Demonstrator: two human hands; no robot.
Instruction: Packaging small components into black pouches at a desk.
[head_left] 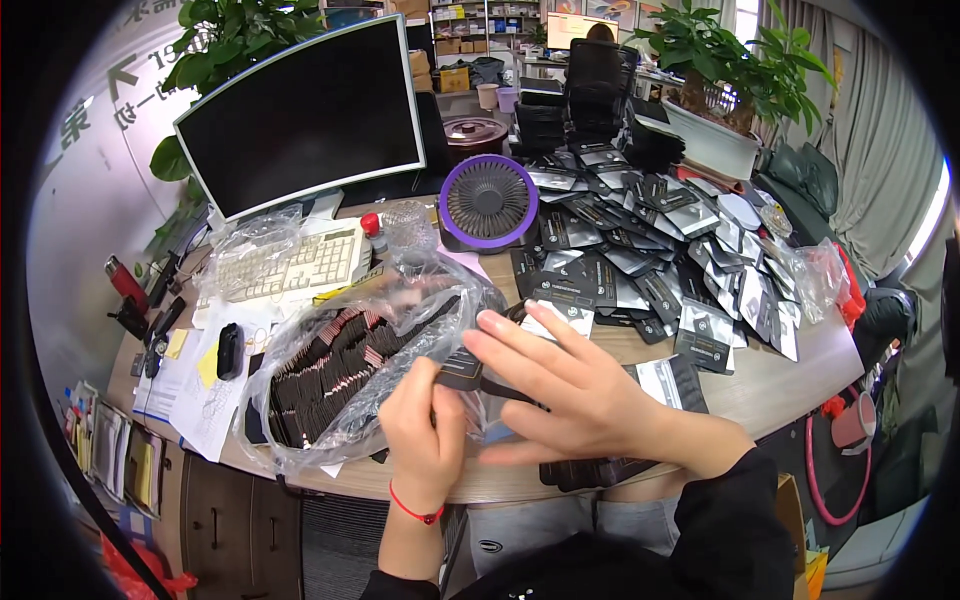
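Observation:
A small flat black card (460, 372) is pinched between the thumb and fingers of my left hand (422, 425), in front of the plastic bag. My right hand (560, 385) reaches across beside it, fingers stretched out; a dark strip (520, 396) shows beneath them, its kind hidden. To the left, a clear plastic bag (262, 400) lies open, tightly packed with rows of thin black pieces (340, 365). Black and silver flat pouches (655, 235) are heaped at the right. More dark pouches (590, 473) lie under my right wrist at the table's near edge.
Behind my hands stands a purple-rimmed fan (489, 202). A monitor (305, 115) and a pale keyboard (295, 262) occupy the back left. Papers (195, 395) and a black case (230, 350) lie at the left edge. A crumpled clear bag (820, 280) is far right.

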